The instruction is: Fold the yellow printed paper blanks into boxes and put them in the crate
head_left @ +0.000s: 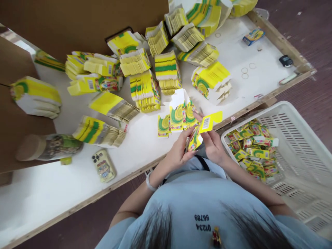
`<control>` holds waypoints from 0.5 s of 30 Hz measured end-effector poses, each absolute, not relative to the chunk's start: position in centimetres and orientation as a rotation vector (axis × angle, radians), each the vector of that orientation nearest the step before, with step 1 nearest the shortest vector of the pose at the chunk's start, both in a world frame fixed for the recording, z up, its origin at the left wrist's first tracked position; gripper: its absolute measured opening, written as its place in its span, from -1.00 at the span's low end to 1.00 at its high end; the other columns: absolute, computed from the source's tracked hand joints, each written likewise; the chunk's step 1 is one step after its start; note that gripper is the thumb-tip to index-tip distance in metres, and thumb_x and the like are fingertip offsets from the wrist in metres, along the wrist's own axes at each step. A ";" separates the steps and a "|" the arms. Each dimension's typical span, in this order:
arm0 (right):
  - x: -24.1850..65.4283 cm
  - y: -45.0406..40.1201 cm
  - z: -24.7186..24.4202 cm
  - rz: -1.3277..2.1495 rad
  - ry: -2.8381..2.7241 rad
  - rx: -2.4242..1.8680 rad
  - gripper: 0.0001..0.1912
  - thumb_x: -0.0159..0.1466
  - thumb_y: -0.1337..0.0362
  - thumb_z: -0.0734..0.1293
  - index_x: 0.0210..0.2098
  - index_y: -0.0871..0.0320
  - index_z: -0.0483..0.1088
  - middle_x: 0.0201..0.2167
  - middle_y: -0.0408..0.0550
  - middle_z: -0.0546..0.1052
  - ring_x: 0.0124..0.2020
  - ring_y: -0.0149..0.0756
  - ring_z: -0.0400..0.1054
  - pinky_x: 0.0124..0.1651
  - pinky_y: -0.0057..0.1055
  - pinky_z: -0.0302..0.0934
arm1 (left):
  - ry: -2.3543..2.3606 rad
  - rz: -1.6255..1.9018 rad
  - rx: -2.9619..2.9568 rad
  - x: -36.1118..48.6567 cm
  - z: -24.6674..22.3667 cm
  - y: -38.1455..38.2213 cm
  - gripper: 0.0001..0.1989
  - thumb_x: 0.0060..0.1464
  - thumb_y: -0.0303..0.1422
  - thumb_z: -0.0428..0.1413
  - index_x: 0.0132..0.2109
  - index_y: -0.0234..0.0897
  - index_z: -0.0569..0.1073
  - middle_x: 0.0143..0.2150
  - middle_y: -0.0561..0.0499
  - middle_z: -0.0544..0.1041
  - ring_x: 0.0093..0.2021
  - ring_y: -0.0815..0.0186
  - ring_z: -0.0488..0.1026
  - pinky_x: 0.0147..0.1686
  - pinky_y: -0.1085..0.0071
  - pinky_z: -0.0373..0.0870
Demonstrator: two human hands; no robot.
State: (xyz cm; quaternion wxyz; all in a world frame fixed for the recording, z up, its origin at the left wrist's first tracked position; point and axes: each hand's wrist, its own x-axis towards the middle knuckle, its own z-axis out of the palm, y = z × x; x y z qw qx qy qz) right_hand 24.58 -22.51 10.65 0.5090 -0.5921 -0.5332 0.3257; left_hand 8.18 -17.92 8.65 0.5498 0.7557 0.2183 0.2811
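Both hands meet at the table's front edge around one yellow carton [206,123] with a barcode, its yellow flap sticking out to the right. My left hand [179,149] grips the carton's lower left side, thumb in front. Fingers of my right hand [212,143] hold it from the right and behind, and are partly hidden by it. Just beyond the hands, a few flat cartons [176,116] with green and yellow swirls lie overlapping on the white table.
Many bundles of folded cartons [145,90] stand across the white table [140,138]. A phone [103,165] and a jar [49,147] are at the left. A white basket [298,138] of small boxes [256,152] stands at the right. A blue box [253,37] lies at the back right.
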 end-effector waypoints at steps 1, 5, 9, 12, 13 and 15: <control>24.6 -22.7 10.7 0.822 -1.252 -1.420 -0.48 0.53 -0.12 0.06 0.14 -0.07 0.50 0.00 -0.01 0.66 0.11 -0.09 0.52 0.24 -0.09 0.39 | 0.539 0.667 1.782 8.0 8.7 -18.1 -0.31 0.39 0.02 0.00 0.51 -0.11 0.09 0.49 -0.25 0.25 0.46 -0.07 0.26 0.44 -0.04 0.22; 23.4 -23.2 10.2 0.861 -0.987 -1.456 -0.52 0.48 -0.14 0.17 -0.05 0.03 0.57 -0.29 -0.07 0.67 -0.29 -0.20 0.52 -0.20 -0.33 0.45 | 0.704 0.692 1.707 8.1 8.1 -19.5 -0.46 0.43 -0.05 -0.05 0.40 -0.18 0.24 0.26 -0.23 0.49 0.20 0.02 0.49 0.22 0.10 0.45; 22.3 -23.4 8.9 0.804 -0.734 -1.526 -0.53 0.35 -0.19 0.34 -0.37 0.09 0.51 -0.57 -0.20 0.48 -0.53 -0.35 0.28 -0.48 -0.45 0.24 | 0.813 0.699 1.564 8.7 7.5 -20.8 -0.57 0.44 -0.02 -0.08 0.17 -0.22 0.38 -0.10 -0.11 0.57 -0.18 0.18 0.50 -0.12 0.25 0.52; 22.4 -23.8 8.1 0.850 -0.664 -1.516 -0.57 0.27 -0.17 0.43 -0.38 0.09 0.51 -0.56 -0.22 0.48 -0.52 -0.37 0.30 -0.46 -0.46 0.27 | 0.845 0.668 1.499 8.7 7.4 -21.5 -0.55 0.42 0.03 -0.09 0.09 -0.23 0.42 -0.18 -0.07 0.55 -0.22 0.21 0.47 -0.16 0.29 0.49; 22.5 -24.0 7.9 0.876 -0.656 -1.503 -0.59 0.25 -0.16 0.45 -0.32 0.08 0.53 -0.53 -0.20 0.53 -0.49 -0.35 0.35 -0.42 -0.44 0.32 | 0.852 0.649 1.489 8.5 7.3 -21.6 -0.54 0.42 0.05 -0.08 0.06 -0.23 0.43 -0.20 -0.06 0.54 -0.24 0.22 0.46 -0.19 0.30 0.48; 22.7 -24.5 7.6 0.925 -0.670 -1.491 -0.61 0.24 -0.13 0.47 -0.21 0.06 0.56 -0.46 -0.17 0.60 -0.44 -0.29 0.44 -0.35 -0.39 0.40 | 0.882 0.608 1.468 8.2 7.2 -21.9 -0.53 0.40 0.07 -0.07 0.00 -0.24 0.45 -0.27 -0.03 0.53 -0.30 0.25 0.44 -0.25 0.33 0.46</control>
